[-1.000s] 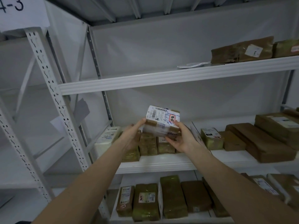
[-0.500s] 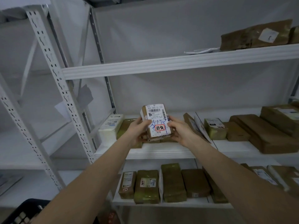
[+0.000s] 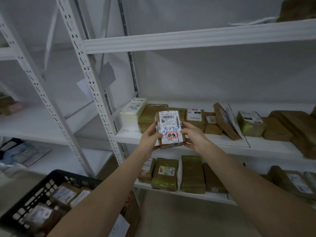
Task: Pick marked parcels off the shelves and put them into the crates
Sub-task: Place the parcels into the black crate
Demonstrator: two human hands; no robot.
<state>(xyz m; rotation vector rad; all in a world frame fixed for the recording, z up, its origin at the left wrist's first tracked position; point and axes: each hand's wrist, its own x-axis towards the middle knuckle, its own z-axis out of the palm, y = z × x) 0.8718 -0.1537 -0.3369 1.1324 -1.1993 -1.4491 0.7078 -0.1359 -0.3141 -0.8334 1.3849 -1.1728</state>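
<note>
While between both hands (image 3: 150,137) (image 3: 195,136), marked parcel (image 3: 168,124).

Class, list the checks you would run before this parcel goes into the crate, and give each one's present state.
1. Grip: left hand and right hand hold the parcel by its sides: ok.
2. Red mark on its label shows: ok.
3. Parcel lifted off the shelf: ok.
4. Black crate in view, lower left: ok.
5. Free room among the parcels in the crate: cannot tell.
</note>
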